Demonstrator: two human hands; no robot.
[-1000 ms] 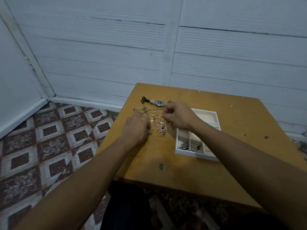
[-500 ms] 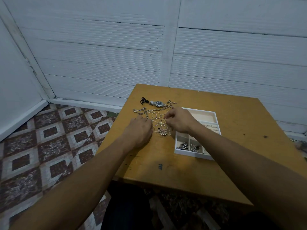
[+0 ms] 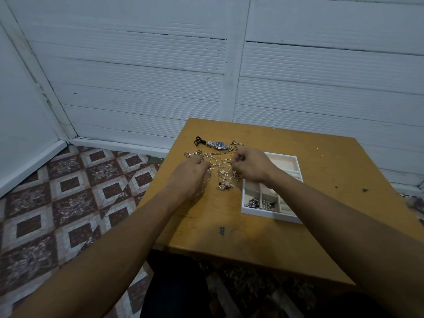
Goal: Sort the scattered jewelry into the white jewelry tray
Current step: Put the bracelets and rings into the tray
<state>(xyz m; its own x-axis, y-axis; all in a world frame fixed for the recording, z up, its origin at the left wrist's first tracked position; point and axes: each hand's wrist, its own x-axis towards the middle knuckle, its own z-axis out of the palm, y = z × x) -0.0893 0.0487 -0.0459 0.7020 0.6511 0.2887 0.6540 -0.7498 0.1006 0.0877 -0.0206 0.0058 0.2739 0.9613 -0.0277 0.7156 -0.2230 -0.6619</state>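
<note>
A tangle of thin chains, hoops and small charms [image 3: 223, 172] lies on the wooden table [image 3: 321, 171], left of the white jewelry tray [image 3: 270, 214]. My left hand [image 3: 191, 176] rests curled on the left side of the pile, fingertips pinching a thin chain. My right hand [image 3: 250, 165] is curled over the pile's right side, pinching a fine chain or hoop near the tray's left wall. The tray's near compartments hold a dark chain piece [image 3: 252, 201] and pearl beads [image 3: 267, 204]. A silver watch [image 3: 218, 145] and a black clip [image 3: 199, 141] lie behind the pile.
The table stands against a white slatted wall [image 3: 229, 65]. Its left edge drops to a patterned tile floor [image 3: 68, 191]. A heavier link chain [image 3: 195, 154] runs along the back of the pile. Bare tabletop lies in front of and right of the tray.
Both hands have drawn slightly closer over the pile and shifted their hold on the thin chains. The tray, watch and clip have not moved.
</note>
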